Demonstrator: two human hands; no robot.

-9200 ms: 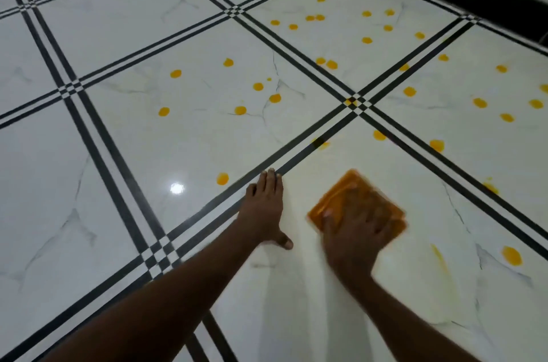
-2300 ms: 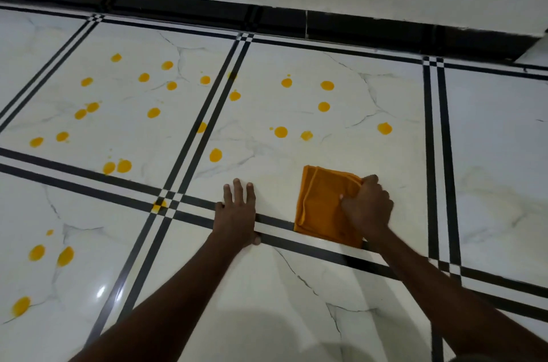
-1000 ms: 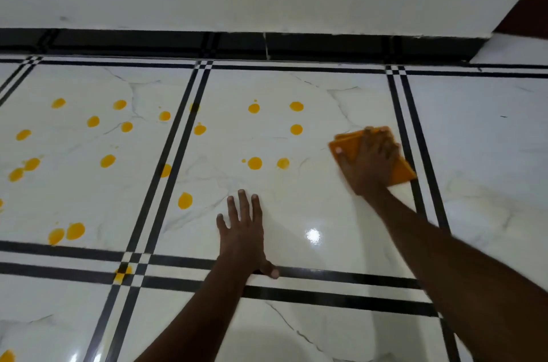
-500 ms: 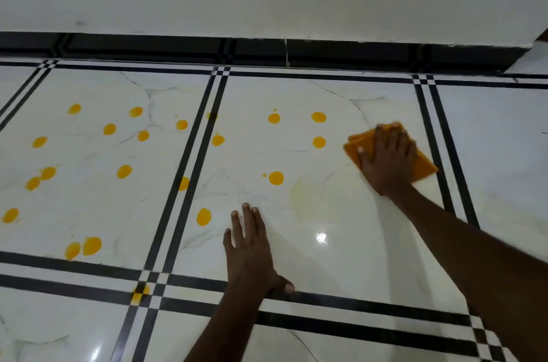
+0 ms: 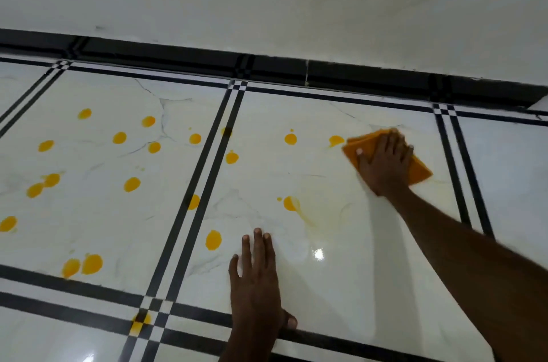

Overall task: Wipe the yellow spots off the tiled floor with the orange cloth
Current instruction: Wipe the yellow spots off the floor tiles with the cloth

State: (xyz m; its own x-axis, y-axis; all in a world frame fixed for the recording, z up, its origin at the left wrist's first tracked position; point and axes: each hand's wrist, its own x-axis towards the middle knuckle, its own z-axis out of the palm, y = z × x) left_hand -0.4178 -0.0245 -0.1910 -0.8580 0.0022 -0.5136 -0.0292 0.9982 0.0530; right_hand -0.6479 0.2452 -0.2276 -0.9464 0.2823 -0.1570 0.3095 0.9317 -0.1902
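Spots (image 5: 132, 184) scattered left, black skirting (image 5: 355, 72) beyond orange cloth (image 5: 421, 173)

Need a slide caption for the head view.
Right hand presses orange cloth on tiled floor; left hand braces flat; yellow spots remain.

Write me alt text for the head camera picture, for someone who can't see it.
A person's right hand presses a folded orange cloth flat on a white tiled floor near the black skirting, while the left hand rests flat. Yellow spots dot the tiles to the left.
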